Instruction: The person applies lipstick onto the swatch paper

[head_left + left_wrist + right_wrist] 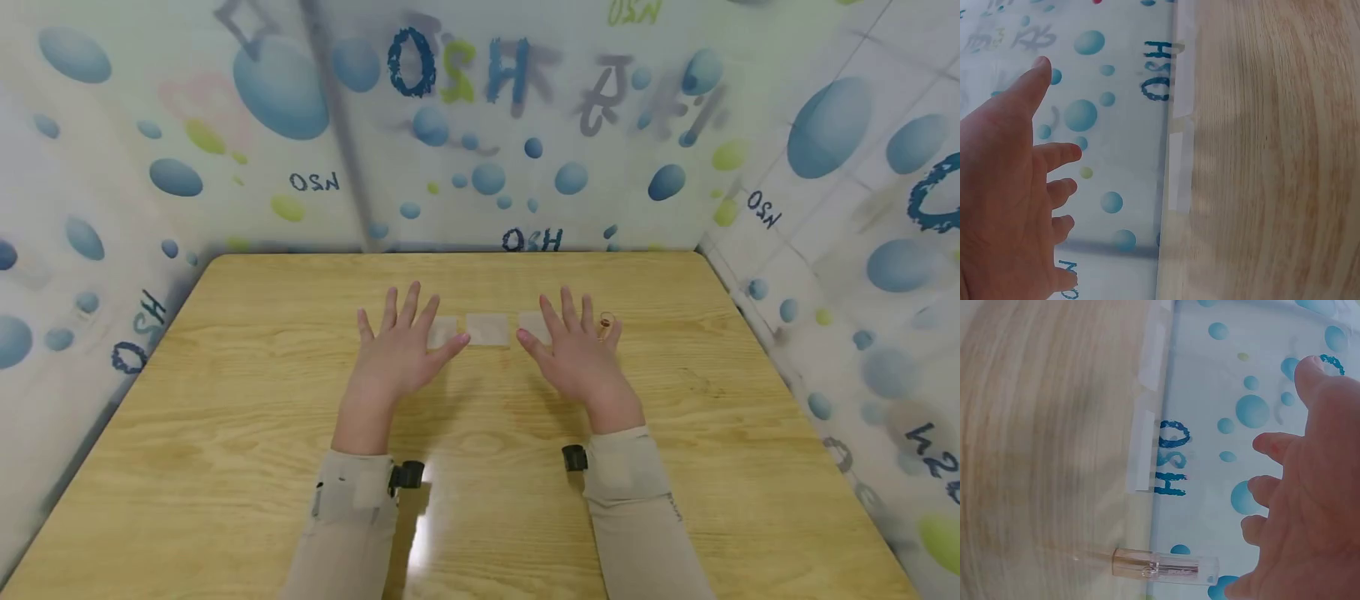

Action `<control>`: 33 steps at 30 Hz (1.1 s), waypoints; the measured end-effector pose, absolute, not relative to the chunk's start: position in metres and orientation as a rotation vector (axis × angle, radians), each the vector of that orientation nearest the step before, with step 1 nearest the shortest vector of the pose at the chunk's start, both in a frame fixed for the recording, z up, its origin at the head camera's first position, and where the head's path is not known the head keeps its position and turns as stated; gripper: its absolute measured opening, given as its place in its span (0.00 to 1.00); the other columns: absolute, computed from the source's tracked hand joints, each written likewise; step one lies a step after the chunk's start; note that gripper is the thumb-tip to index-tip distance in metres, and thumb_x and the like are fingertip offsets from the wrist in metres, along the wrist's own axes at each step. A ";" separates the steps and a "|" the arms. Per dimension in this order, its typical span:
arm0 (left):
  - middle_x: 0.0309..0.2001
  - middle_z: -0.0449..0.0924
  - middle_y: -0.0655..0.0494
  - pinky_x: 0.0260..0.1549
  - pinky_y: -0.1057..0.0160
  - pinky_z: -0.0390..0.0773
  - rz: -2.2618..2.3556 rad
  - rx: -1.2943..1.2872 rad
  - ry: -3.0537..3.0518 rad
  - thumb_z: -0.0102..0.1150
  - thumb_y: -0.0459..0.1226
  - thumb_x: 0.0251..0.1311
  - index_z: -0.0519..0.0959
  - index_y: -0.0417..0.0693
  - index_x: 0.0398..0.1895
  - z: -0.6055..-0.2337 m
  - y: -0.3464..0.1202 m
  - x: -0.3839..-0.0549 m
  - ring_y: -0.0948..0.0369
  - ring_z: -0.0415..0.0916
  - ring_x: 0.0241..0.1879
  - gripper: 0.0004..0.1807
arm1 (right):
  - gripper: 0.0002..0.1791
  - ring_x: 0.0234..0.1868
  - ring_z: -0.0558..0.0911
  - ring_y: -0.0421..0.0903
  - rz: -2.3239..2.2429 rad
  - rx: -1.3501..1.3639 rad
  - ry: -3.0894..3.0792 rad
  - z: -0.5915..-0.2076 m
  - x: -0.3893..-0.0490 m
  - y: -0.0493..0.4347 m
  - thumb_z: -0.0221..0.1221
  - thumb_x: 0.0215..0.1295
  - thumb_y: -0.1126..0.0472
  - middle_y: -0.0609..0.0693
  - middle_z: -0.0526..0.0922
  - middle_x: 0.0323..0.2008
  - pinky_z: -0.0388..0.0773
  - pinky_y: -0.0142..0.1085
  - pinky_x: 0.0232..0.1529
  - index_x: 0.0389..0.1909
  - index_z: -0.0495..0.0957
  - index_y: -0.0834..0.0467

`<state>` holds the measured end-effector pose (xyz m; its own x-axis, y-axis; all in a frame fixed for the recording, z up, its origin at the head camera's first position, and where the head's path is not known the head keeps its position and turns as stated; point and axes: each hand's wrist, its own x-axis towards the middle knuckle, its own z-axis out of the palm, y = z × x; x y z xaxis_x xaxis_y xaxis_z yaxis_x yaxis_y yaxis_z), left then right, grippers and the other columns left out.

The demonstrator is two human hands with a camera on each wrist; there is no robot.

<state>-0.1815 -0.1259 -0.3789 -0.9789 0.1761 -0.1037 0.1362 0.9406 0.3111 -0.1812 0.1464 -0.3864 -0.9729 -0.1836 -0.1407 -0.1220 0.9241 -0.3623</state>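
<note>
My left hand (397,358) is held over the table, palm down, fingers straight and spread, with nothing in it. The right hand (581,358) mirrors it, also spread and holding nothing. Three flat white squares (487,329) lie in a row near the back; the left hand partly covers the left one, the right hand the right one. Between the right hand's ring and little fingers in the head view shows a small clear tube (604,323). The right wrist view shows this clear cylinder (1172,567) upright, brownish at its lower end, with small unreadable print.
The wood-grain table (480,517) spreads around both hands. Behind it and along both sides hang white sheets (480,208) printed with blue and green drops and lettering. Each sleeved wrist carries a small black camera (408,474).
</note>
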 end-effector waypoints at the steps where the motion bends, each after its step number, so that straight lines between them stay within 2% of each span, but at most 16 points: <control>1: 0.89 0.27 0.53 0.77 0.23 0.24 0.464 0.240 2.964 0.33 0.77 0.71 0.44 0.59 0.89 -0.378 -0.126 -0.182 0.46 0.18 0.87 0.53 | 0.47 0.87 0.25 0.62 -0.536 -0.233 2.911 -0.386 -0.182 0.147 0.36 0.80 0.25 0.52 0.26 0.88 0.23 0.79 0.76 0.88 0.37 0.44; 4: 0.89 0.26 0.53 0.77 0.23 0.24 0.470 0.240 2.957 0.35 0.76 0.72 0.44 0.60 0.89 -0.377 -0.125 -0.182 0.46 0.17 0.87 0.52 | 0.48 0.87 0.23 0.62 -0.555 -0.235 2.901 -0.383 -0.184 0.148 0.37 0.80 0.25 0.53 0.25 0.88 0.23 0.78 0.76 0.88 0.36 0.44; 10: 0.89 0.28 0.51 0.78 0.23 0.27 0.503 0.288 2.972 0.47 0.68 0.75 0.49 0.58 0.89 -0.376 -0.120 -0.183 0.45 0.20 0.88 0.48 | 0.48 0.86 0.22 0.63 -0.590 -0.212 2.878 -0.378 -0.192 0.159 0.39 0.80 0.26 0.55 0.23 0.87 0.23 0.80 0.74 0.88 0.36 0.45; 14: 0.89 0.31 0.50 0.78 0.22 0.31 0.523 0.344 2.983 0.50 0.65 0.76 0.52 0.58 0.88 -0.374 -0.112 -0.186 0.45 0.24 0.88 0.46 | 0.48 0.86 0.22 0.64 -0.600 -0.197 2.858 -0.374 -0.196 0.170 0.38 0.80 0.26 0.56 0.21 0.87 0.23 0.81 0.74 0.88 0.34 0.45; 24: 0.87 0.49 0.48 0.78 0.22 0.40 0.421 0.496 3.010 0.52 0.61 0.78 0.60 0.59 0.85 -0.355 -0.075 -0.193 0.46 0.45 0.87 0.39 | 0.50 0.85 0.24 0.69 -0.584 -0.186 2.829 -0.368 -0.205 0.206 0.41 0.80 0.27 0.61 0.21 0.86 0.24 0.81 0.74 0.88 0.33 0.48; 29: 0.85 0.58 0.50 0.77 0.22 0.49 0.318 0.603 2.998 0.55 0.59 0.78 0.63 0.60 0.83 -0.356 -0.047 -0.198 0.47 0.55 0.85 0.37 | 0.52 0.84 0.28 0.74 -0.647 -0.199 2.782 -0.369 -0.210 0.222 0.44 0.81 0.29 0.68 0.24 0.85 0.32 0.80 0.76 0.88 0.32 0.54; 33: 0.82 0.65 0.52 0.77 0.27 0.58 0.314 0.686 2.998 0.56 0.56 0.78 0.65 0.60 0.82 -0.354 -0.026 -0.200 0.49 0.63 0.81 0.34 | 0.53 0.84 0.42 0.76 -0.683 -0.236 2.739 -0.371 -0.214 0.232 0.48 0.82 0.34 0.72 0.32 0.85 0.47 0.75 0.79 0.88 0.31 0.57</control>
